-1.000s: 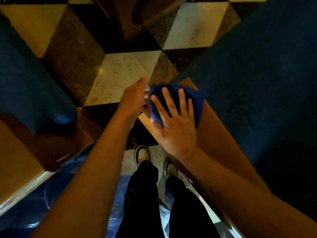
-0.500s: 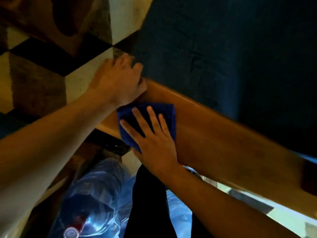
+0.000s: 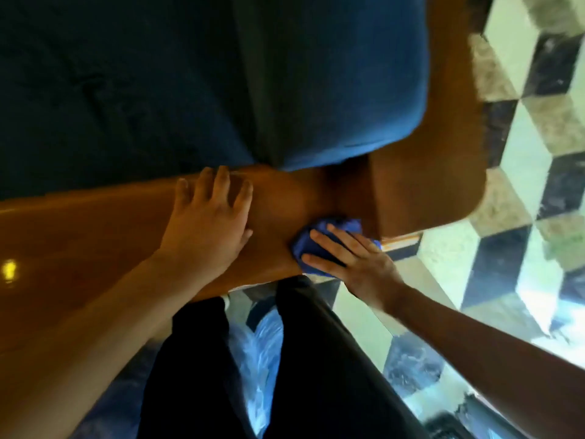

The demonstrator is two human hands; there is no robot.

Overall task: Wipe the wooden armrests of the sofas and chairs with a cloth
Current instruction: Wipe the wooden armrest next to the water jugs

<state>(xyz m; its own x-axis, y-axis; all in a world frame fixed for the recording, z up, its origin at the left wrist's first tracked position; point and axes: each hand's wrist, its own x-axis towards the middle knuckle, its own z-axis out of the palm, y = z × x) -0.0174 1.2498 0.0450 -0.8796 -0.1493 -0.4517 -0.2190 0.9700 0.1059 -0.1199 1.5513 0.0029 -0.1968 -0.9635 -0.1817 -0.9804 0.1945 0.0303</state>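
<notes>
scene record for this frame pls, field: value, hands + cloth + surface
left hand: flat on armrest, fingers spread, holds nothing
right hand: presses cloth with straight fingers
cloth: blue, bunched, against the side of the armrest near its end
armrest: glossy brown wood, runs from left edge to the corner
cushion: dark blue, above armrest
floor: cube-pattern tiles, right side
legs: dark trousers, bottom centre
</notes>
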